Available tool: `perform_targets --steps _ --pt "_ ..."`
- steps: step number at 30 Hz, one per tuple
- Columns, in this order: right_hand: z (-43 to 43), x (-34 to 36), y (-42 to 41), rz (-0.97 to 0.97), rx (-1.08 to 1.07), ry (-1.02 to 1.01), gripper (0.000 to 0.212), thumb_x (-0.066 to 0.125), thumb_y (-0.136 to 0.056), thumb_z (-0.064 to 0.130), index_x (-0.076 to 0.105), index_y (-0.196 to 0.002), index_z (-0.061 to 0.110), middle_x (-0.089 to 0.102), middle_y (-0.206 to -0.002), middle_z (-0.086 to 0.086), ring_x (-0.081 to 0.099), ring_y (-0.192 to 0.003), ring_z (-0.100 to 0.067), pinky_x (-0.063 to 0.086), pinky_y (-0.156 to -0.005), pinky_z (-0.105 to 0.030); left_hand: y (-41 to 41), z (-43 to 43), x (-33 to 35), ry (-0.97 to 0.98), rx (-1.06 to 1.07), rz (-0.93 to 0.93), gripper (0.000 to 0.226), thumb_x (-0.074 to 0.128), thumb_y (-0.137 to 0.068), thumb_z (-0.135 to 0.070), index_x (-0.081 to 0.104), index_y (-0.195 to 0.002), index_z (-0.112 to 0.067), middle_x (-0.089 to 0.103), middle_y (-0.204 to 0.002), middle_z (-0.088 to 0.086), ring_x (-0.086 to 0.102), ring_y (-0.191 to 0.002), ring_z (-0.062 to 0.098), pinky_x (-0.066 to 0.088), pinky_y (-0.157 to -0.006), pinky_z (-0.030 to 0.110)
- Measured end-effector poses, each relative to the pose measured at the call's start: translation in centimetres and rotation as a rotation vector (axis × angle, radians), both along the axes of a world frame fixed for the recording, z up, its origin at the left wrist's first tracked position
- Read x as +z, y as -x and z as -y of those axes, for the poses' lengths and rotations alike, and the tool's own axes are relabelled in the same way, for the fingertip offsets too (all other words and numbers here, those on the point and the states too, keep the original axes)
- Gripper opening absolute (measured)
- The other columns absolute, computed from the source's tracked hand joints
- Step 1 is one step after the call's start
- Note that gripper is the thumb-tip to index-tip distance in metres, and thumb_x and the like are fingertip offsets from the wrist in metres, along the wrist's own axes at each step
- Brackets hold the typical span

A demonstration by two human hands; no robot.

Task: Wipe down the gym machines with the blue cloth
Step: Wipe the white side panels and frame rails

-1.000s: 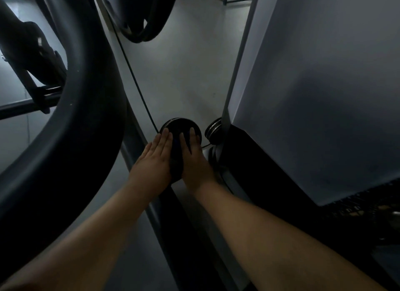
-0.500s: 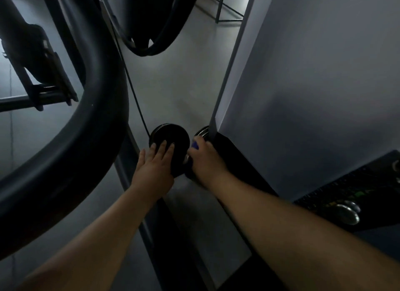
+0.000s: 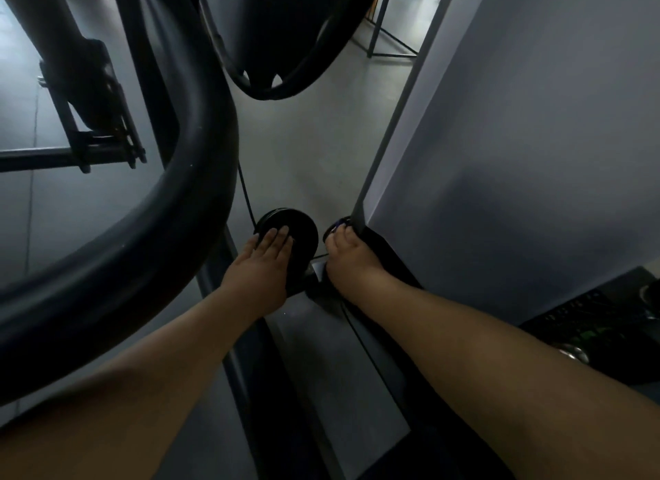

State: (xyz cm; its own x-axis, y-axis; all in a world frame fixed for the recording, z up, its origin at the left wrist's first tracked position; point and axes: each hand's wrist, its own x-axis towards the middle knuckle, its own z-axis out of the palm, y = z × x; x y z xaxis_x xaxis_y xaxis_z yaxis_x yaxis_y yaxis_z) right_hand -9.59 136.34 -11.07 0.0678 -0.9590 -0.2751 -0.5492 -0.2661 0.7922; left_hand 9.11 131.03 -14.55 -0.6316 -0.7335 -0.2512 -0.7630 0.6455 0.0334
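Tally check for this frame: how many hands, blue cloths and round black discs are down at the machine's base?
bare hands: 2, the left hand flat on the disc and the right hand gripping the cloth
blue cloth: 1
round black pulley disc: 1 clearly seen
Total: 4

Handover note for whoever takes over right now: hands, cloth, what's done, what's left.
Left hand: open, fingers flat on the black round pulley.
Right hand: holds the blue cloth, only a sliver of it showing at the fingertips, pressed in at the foot of the grey panel.
Done: too dark to tell which surfaces are wiped.
Left: probably finish this corner, then the pulley, the curved black frame tube and the panel.
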Motion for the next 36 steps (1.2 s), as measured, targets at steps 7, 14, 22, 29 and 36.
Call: perform_targets --steps 7,14,22,29,36 --pt "0.5 -1.4 -1.0 0.043 -0.062 0.049 0.057 0.026 -0.117 0.021 0.025 -0.161 -0.016 0.024 -0.166 -0.042 0.031 -0.152 -0.060 0.023 -0.128 -0.063 -0.3 -0.1 -0.5 0.003 -0.043 0.106 0.093 0.045 -0.105 -0.031 -0.017 -0.171 -0.010 -0.027 -0.179 0.010 -0.018 -0.168 0.024 -0.005 -0.137 0.043" --pt "-0.4 -0.4 -0.5 0.092 0.084 0.030 0.048 0.034 -0.114 0.019 0.048 -0.154 -0.003 0.045 -0.154 -0.027 0.047 -0.141 -0.043 0.033 -0.122 -0.049 0.1 -0.6 -1.4 0.041 -0.038 0.158 0.100 0.052 -0.105 -0.033 -0.019 -0.170 -0.008 -0.030 -0.177 0.013 -0.020 -0.167 0.029 -0.002 -0.138 0.047" --pt "-1.5 -4.2 -0.1 0.132 0.055 -0.041 0.055 0.034 -0.114 0.023 0.039 -0.161 -0.004 0.033 -0.168 -0.026 0.043 -0.145 -0.041 0.026 -0.124 -0.044 -0.2 -0.7 -0.6 0.044 -0.047 0.184 0.103 0.056 -0.103 -0.033 -0.017 -0.171 -0.006 -0.025 -0.179 0.014 -0.016 -0.168 0.028 -0.002 -0.138 0.045" --pt "-1.6 -4.3 1.8 0.158 0.093 -0.025 0.053 0.035 -0.112 0.028 0.050 -0.156 0.002 0.041 -0.162 -0.019 0.034 -0.153 -0.043 0.011 -0.132 -0.049 0.1 -0.6 -0.1 0.041 -0.048 0.181 0.099 0.053 -0.105 -0.033 -0.016 -0.171 -0.008 -0.026 -0.178 0.013 -0.017 -0.168 0.028 -0.005 -0.137 0.044" --pt "-1.3 -2.5 0.7 0.060 0.073 0.007 0.052 0.032 -0.114 0.025 0.045 -0.159 0.001 0.039 -0.162 -0.026 0.033 -0.151 -0.051 0.014 -0.129 -0.061 0.2 -0.9 -0.2 0.035 -0.044 0.199 0.102 0.055 -0.104 -0.034 -0.017 -0.171 -0.008 -0.027 -0.178 0.013 -0.017 -0.168 0.029 -0.003 -0.138 0.045"
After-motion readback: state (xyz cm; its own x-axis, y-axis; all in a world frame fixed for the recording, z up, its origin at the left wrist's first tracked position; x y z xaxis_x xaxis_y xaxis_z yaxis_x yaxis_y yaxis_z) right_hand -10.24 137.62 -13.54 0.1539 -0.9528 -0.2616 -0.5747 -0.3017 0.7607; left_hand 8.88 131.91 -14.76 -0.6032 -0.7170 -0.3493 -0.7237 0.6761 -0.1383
